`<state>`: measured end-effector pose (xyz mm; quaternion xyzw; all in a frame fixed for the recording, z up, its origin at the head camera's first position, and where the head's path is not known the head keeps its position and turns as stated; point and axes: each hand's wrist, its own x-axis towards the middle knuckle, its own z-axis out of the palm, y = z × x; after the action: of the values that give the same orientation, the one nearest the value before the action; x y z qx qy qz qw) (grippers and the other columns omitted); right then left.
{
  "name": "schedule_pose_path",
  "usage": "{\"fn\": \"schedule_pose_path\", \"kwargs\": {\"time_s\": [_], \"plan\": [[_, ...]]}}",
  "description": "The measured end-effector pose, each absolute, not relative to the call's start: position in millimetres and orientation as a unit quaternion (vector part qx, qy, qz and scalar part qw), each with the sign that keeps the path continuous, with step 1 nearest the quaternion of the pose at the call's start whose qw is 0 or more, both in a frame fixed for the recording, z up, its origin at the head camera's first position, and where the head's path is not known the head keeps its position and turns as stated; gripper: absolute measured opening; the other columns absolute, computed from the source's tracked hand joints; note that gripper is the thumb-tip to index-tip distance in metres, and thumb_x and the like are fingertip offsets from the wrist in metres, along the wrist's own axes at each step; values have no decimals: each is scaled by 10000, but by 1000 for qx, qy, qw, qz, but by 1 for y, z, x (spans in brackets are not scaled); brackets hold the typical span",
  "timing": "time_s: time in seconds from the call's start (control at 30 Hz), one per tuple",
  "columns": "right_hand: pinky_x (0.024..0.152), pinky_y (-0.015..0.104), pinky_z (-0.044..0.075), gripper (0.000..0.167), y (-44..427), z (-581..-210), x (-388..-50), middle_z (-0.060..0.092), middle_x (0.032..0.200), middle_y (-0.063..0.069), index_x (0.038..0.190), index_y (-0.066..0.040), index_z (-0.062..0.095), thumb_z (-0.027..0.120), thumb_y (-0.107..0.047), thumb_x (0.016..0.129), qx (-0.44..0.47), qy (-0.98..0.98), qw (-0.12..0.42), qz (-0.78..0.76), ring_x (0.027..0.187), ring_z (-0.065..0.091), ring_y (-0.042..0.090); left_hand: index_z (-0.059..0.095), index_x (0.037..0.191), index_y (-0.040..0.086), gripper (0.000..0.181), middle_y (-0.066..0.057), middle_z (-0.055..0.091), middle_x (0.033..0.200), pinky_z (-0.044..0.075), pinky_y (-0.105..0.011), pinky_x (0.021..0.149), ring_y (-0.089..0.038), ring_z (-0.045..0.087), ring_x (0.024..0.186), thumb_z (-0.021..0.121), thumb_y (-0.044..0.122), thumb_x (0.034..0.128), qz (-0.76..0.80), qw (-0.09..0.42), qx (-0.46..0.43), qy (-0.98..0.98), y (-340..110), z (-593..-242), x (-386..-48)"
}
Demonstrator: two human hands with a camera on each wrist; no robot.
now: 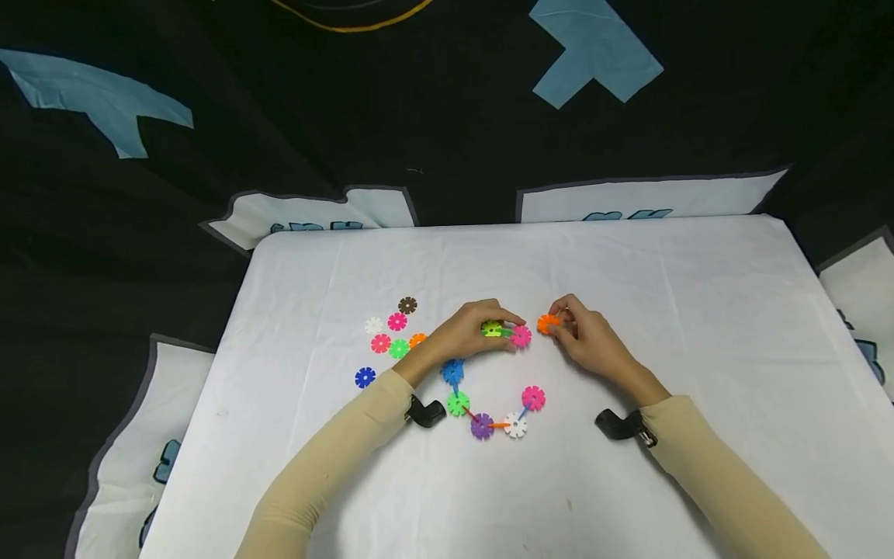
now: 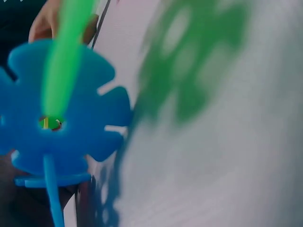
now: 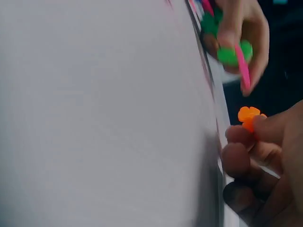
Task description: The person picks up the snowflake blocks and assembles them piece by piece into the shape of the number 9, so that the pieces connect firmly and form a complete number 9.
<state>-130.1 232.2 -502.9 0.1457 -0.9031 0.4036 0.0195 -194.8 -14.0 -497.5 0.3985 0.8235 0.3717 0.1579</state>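
Observation:
My left hand pinches a yellow-green disc, joined through a green piece to a pink disc. The right hand holds an orange disc between thumb and fingers, a short gap from the pink one. Both pieces also show in the right wrist view, the orange disc below the pink one. Below the left hand, a curved chain runs through blue, green, purple, white and pink discs. A large blue disc fills the left wrist view's left side.
Loose discs lie left of the left forearm: brown, white, dark blue, green, orange and pink ones. A white cloth covers the table. Dark fabric hangs behind it.

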Motion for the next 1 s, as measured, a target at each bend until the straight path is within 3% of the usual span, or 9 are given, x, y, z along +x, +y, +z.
{"fn": "schedule_pose_path", "kwargs": {"time_s": [0.07, 0.17, 0.3, 0.47, 1.0], "plan": [[515, 228, 373, 245, 229, -501, -122, 675, 820, 58, 1112, -68, 518, 653, -24, 913, 164, -893, 17, 419, 528, 425, 75, 705, 1205, 202, 393, 49, 615, 929, 426, -205, 752, -76, 493, 819, 788, 290, 832, 368, 156, 396, 827, -14, -497, -195], [509, 218, 373, 264, 222, -499, -112, 635, 755, 3, 1117, -76, 538, 677, -34, 897, 184, -891, 25, 414, 522, 412, 35, 706, 1202, 202, 391, 50, 611, 920, 416, -209, 737, -80, 481, 806, 791, 291, 830, 363, 149, 396, 830, -14, -496, -196], [523, 215, 370, 297, 215, -497, -105, 564, 700, -63, 1122, -100, 568, 720, -67, 868, 201, -903, 58, 376, 537, 393, 8, 708, 1198, 199, 384, 52, 611, 916, 413, -207, 735, -82, 481, 802, 787, 295, 834, 362, 148, 394, 832, -13, -496, -197], [512, 200, 366, 324, 212, -498, -102, 587, 721, -66, 1126, -116, 589, 747, -75, 846, 219, -910, 89, 341, 534, 390, 0, 712, 1189, 191, 376, 49, 637, 943, 447, -205, 784, -68, 527, 844, 789, 290, 834, 371, 152, 391, 828, -13, -497, -195], [521, 202, 385, 367, 212, -513, -106, 653, 717, -39, 1101, -116, 647, 819, -88, 777, 235, -875, 54, 421, 556, 418, 1, 736, 1147, 161, 337, 58, 718, 995, 470, -208, 835, -46, 594, 898, 795, 247, 826, 422, 197, 377, 801, -15, -499, -195]]}}
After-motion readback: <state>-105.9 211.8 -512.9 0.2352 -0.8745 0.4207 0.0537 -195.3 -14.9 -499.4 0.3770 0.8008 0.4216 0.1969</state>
